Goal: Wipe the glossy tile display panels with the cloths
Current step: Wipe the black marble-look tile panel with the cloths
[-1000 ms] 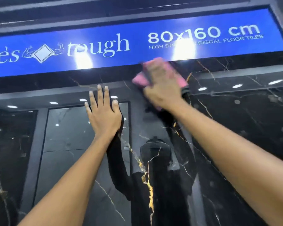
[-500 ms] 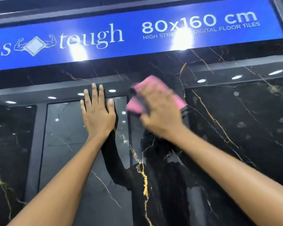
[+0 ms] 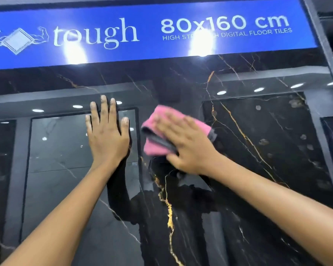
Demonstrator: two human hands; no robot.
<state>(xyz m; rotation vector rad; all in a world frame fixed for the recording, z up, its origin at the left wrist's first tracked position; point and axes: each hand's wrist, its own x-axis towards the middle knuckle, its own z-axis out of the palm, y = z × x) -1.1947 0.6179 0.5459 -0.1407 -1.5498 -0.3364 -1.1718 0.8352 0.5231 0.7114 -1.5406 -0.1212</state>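
The panel (image 3: 248,169) in front of me is black polished stone-look tile, mirror-glossy, laced with thin white veins and a few thicker gold ones, one jagged gold crack running down from the centre toward six o'clock. Its surface throws back ceiling spotlights as small bright ovals and a dark reflection of the person.

The left hand (image 3: 107,139) lies flat on the tile, fingers straight and close together, pointing to twelve o'clock, its grip released and holding nothing. Dusty grey smudges show on the fingertips.

At three o'clock from it, just beside, the right hand (image 3: 188,144) presses a cloth (image 3: 158,131) against the panel. The fingers are spread and fairly straight over the fabric, angled toward ten o'clock, so the grip is released too, pushing rather than clutching. The hand is blurred, so finer detail is unclear. The cloth is soft pink microfibre, folded into a rough pad with a dark grey layer or edging showing along its lower fold and at its right corner; it sticks out past the fingers toward nine and twelve o'clock.

Above, at twelve o'clock, a long glossy blue sign (image 3: 146,35) spans the top, with white lettering: "tough", "80x160 cm", "DIGITAL FLOOR TILES", and a diamond tile logo with flexed arms. Two bright glare patches sit on it.
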